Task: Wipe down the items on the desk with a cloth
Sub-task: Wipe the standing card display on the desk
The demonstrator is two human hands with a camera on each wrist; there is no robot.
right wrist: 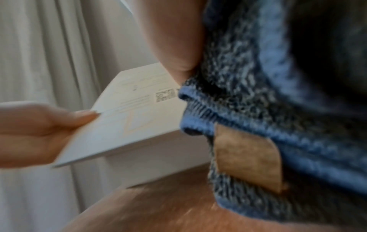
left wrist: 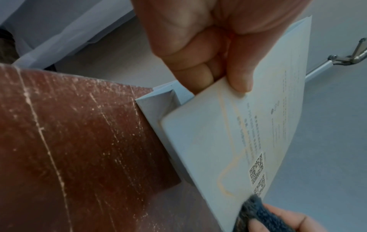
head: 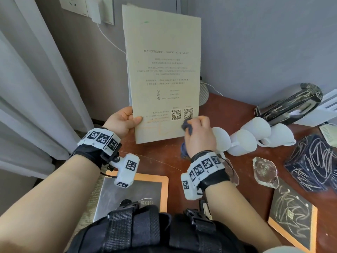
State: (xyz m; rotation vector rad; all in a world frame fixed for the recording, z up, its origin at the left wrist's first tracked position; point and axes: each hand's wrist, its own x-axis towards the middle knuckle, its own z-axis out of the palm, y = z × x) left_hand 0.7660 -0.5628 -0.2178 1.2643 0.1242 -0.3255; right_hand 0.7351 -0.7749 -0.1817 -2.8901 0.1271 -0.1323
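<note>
The left hand (head: 124,118) pinched the beige printed hotel booklet (head: 164,70) upright by its lower edge; the right hand (head: 197,136) gripped a bunched blue-grey cloth (head: 187,126) against its QR-coded cover.

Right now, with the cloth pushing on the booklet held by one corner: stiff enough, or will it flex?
Probably stiff enough: the booklet stands upright and flat though the left hand pinches only its lower edge. Likely light, since that pinch carries it. The cloth presses near that grip, so little bending; higher up it may well flex.
</note>
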